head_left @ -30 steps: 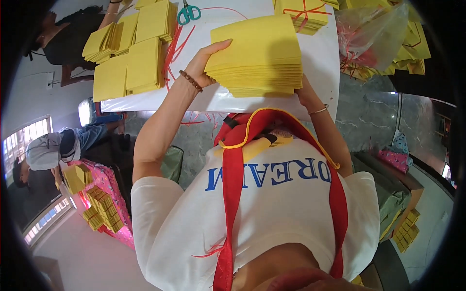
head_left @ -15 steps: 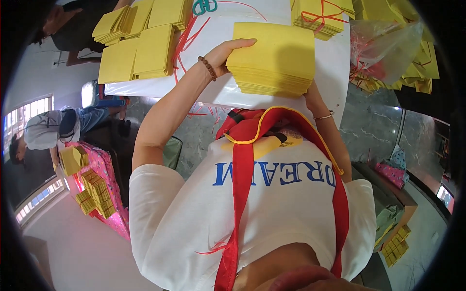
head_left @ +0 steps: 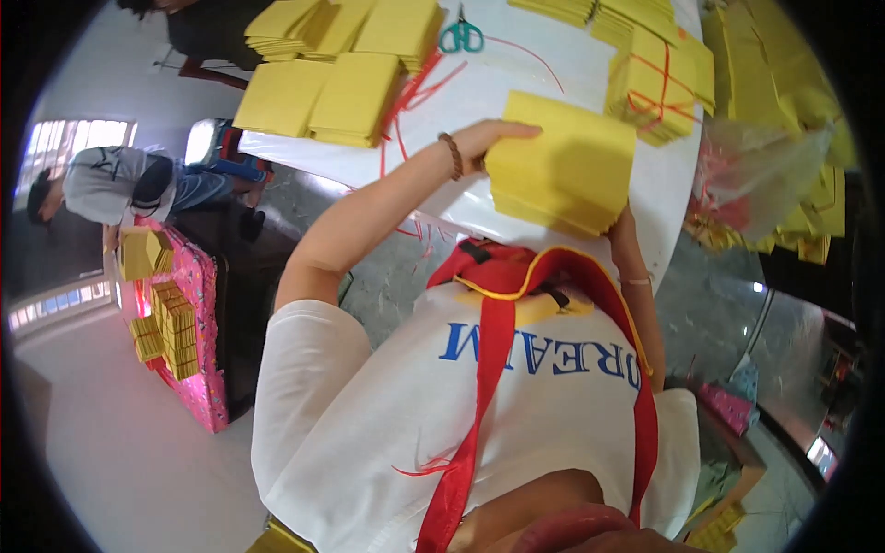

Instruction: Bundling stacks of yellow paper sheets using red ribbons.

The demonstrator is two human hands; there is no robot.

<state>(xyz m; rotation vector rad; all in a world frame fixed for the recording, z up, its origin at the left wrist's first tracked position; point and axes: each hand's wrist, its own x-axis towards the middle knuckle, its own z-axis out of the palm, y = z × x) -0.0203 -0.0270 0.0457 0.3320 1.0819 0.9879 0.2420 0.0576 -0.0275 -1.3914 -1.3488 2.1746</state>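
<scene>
A thick stack of yellow paper [head_left: 562,166] is held between my two hands over the near edge of the white table [head_left: 461,203]. My left hand [head_left: 502,143] is closed on its left side, with the thumb lying across the top sheet and the other fingers mostly hidden. At the near right corner, my right hand [head_left: 621,226] grips the stack from the side, its fingers largely covered by the paper. Whether the stack touches the table cannot be made out.
Several yellow paper stacks [head_left: 355,97] lie at the far left beside red strings [head_left: 406,101] and green-handled scissors [head_left: 461,37]. A tied bundle [head_left: 656,88] and a clear plastic bag [head_left: 765,175] are at right. A person [head_left: 120,184] bends over a pink-covered table [head_left: 198,304].
The view has swung, shifting the table and stacks right and down in the picture. Both hands keep hold of the stack, which now appears turned slightly clockwise.
</scene>
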